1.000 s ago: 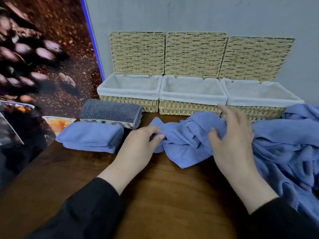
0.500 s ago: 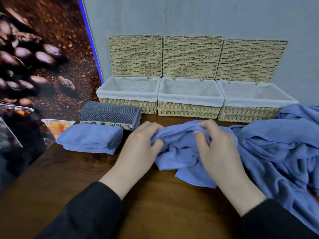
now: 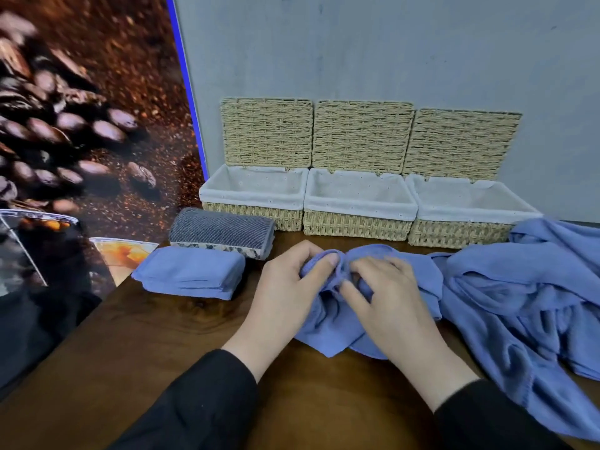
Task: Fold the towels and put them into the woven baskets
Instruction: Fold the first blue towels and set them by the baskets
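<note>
Three woven baskets [image 3: 256,203] [image 3: 358,211] [image 3: 461,219], two folded towels [image 3: 190,274] [image 3: 220,229], two hands [image 3: 285,287] [image 3: 386,297]

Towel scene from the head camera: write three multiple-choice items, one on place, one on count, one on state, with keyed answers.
1. Where does the folded grey towel lie?
A. in a basket
B. on the table before the left basket
C. on the blue heap

2. How many woven baskets stand open?
A. two
B. three
C. four

3. What are the hands doing?
A. resting flat
B. both gripping the crumpled blue towel
C. lifting a lid

Answers: 1 B, it sits on wood beside the folded blue towel. 2 B, three lined baskets in a row. 3 B, left hand and right hand pinch its bunched edge.
</note>
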`<state>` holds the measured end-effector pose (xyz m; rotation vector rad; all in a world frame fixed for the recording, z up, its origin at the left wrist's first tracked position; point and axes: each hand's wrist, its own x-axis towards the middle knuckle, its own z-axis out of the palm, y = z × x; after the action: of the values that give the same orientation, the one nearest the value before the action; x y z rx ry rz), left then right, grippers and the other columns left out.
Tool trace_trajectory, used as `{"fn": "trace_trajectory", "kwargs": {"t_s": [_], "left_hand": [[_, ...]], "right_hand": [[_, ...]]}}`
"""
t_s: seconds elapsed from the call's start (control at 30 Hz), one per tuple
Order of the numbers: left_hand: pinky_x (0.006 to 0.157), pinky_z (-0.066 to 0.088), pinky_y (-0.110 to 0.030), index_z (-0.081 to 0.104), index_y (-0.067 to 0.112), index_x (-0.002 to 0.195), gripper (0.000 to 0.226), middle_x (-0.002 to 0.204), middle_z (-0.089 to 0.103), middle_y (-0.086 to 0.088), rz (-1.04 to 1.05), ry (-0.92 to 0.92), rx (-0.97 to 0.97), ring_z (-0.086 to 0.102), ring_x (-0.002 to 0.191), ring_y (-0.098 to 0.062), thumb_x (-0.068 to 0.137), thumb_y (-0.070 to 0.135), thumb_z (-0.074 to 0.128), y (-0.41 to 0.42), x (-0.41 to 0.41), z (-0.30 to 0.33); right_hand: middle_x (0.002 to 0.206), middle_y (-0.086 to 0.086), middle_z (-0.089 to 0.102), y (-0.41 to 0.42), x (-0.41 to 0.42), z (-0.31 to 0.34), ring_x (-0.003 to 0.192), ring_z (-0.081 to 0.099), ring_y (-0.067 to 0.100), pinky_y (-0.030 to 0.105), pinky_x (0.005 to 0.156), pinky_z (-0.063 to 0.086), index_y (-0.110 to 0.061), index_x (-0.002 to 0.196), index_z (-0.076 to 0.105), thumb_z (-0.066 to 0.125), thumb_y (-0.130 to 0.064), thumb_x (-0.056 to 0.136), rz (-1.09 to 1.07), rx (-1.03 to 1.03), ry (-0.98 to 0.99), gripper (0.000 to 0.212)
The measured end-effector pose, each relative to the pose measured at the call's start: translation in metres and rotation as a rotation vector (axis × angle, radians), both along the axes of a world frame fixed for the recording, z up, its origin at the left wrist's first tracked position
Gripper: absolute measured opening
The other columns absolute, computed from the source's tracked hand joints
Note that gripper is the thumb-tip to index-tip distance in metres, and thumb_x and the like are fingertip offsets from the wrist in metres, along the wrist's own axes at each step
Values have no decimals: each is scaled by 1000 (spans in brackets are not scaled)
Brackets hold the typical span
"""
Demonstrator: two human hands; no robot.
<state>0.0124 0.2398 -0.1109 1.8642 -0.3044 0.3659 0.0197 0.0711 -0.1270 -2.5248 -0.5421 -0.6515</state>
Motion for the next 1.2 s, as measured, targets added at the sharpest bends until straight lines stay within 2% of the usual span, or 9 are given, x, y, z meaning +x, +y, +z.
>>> {"fn": "trace_trajectory", "kwargs": {"t_s": [0.17,0.27,0.43,0.67,0.73,0.87,1.0,1.1,1.2], "left_hand": [[55,34,-20,57,32,75,23,61,54,16,-42,49,272,47,57,-4,93,26,71,15,-12,3],[50,25,-21,54,21,68,31,52,37,11,56,127,330,33,50,-6,96,27,66,32,-17,-3],[46,27,-21,54,19,69,34,48,37,10,207,92,245,35,45,-6,100,32,61,46,-28,27],[54,39,-43,38,16,68,43,54,37,7,282,-73,143,48,49,-22,102,37,56,54,-42,97],[49,42,-38,48,15,78,33,60,46,-5,259,-52,110,56,50,-31,104,35,54,53,-49,112],[57,60,-43,55,9,107,17,83,61,-19,193,96,-215,66,56,-33,108,24,46,55,-60,128],[68,63,-35,58,3,112,16,105,66,-19,236,56,-340,75,80,-32,106,16,52,69,-61,140],[78,62,-36,65,12,99,6,95,69,-7,305,-172,-243,69,88,-21,97,14,59,72,-60,165],[75,49,-32,66,26,91,13,81,65,7,365,-458,-185,57,75,-8,92,15,59,72,-68,207]], "right_hand": [[56,0,42,-13,-14,27,48,37,17,25,46,26,-10,82,51,46,-30,105,-16,420,148,31],[63,3,44,-23,-22,51,51,37,8,21,51,31,-16,85,55,45,-35,106,-67,584,167,30],[98,5,71,-28,-34,82,97,68,29,52,83,53,-29,104,61,45,-38,107,-9,914,327,19],[95,-9,61,-32,-69,125,80,60,12,32,62,43,-35,115,47,72,-40,91,-57,346,255,35],[81,1,61,-37,-71,134,68,56,23,31,55,36,-28,99,53,61,-32,99,-98,372,122,9],[61,1,34,-58,-72,155,57,29,17,27,49,24,-13,69,38,49,-28,105,-130,444,5,41],[65,9,46,-73,-79,170,56,44,24,21,44,32,-5,75,47,48,-30,107,-165,481,84,40],[105,14,70,-65,-88,188,92,70,23,29,66,61,-13,105,66,46,-28,109,86,975,187,26],[110,9,67,-55,-99,220,109,65,16,38,90,60,-14,105,64,46,-21,108,230,1165,-98,19]]}}
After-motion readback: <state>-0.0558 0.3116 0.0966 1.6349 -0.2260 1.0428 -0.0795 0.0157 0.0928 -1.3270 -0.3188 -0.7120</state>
